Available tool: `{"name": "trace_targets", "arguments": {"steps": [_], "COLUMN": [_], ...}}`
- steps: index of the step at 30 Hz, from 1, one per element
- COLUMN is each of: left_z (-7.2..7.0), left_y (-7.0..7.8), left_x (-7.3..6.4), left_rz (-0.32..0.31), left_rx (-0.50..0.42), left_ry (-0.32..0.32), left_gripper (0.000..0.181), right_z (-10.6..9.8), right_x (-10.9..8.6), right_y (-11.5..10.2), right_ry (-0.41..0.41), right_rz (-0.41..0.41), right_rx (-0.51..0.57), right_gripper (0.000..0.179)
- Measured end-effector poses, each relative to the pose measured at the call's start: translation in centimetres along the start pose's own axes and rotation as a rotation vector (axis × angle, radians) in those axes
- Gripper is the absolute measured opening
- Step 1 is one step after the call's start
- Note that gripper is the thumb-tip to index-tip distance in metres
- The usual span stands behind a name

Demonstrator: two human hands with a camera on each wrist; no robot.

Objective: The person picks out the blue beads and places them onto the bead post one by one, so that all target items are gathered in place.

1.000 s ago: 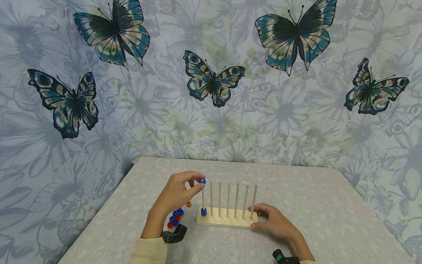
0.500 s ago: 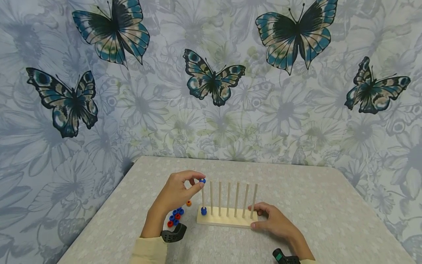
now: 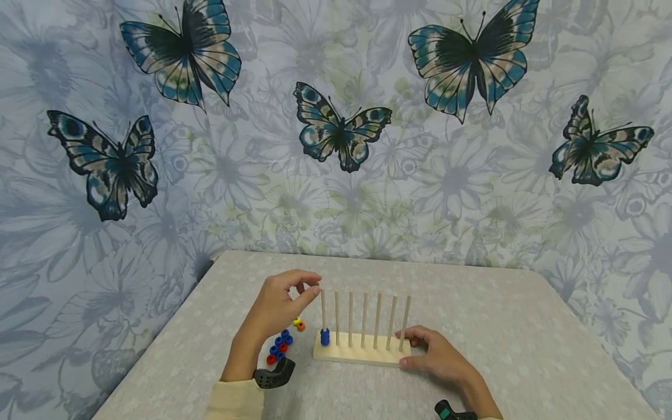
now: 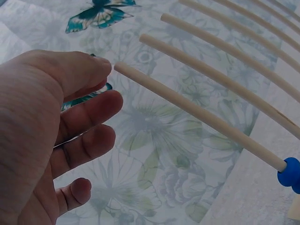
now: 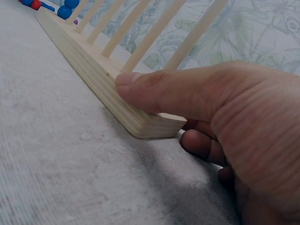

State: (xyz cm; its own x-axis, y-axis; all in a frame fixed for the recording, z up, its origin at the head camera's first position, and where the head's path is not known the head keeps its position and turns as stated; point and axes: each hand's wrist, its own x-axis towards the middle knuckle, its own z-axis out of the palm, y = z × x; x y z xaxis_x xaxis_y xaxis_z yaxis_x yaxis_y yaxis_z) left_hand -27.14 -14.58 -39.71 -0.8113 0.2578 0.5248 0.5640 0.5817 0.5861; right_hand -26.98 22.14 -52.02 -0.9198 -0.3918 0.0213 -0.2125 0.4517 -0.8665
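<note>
A pale wooden peg board with a row of several upright pegs lies on the table. On its leftmost peg two blue beads sit stacked at the bottom. My left hand is beside that peg's top, holding nothing. In the left wrist view its fingers are loosely bent, apart from the bare peg tip. My right hand grips the board's right end; in the right wrist view the thumb presses on top, the other fingers partly hidden behind the end.
Left of the board lie several loose blue beads, with red beads among them. An orange bead and a yellow bead lie farther back. The patterned tablecloth extends to a butterfly-print wall.
My left hand has let go of a blue bead, which dropped down the leftmost peg onto the other one. The hand has shifted slightly left; the right hand keeps its grip.
</note>
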Motion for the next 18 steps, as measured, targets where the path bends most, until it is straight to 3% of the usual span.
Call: {"name": "trace_targets", "arguments": {"steps": [6, 13, 18], "left_z": [-0.47, -0.66, -0.59], "left_y": [0.05, 0.26, 0.4], "left_x": [-0.22, -0.05, 0.09], "left_rz": [-0.001, 0.065, 0.072], "left_rx": [0.013, 0.033, 0.002], "left_ry": [0.074, 0.183, 0.211], "left_gripper": [0.014, 0.016, 0.019], "right_z": [0.24, 0.2, 0.07], "right_x": [-0.14, -0.29, -0.28], "right_y": [-0.02, 0.03, -0.07], "right_ry": [-0.012, -0.016, -0.017], "right_rz": [-0.009, -0.004, -0.013], "right_rx": [0.012, 0.019, 0.019], "right_gripper": [0.05, 0.051, 0.051]}}
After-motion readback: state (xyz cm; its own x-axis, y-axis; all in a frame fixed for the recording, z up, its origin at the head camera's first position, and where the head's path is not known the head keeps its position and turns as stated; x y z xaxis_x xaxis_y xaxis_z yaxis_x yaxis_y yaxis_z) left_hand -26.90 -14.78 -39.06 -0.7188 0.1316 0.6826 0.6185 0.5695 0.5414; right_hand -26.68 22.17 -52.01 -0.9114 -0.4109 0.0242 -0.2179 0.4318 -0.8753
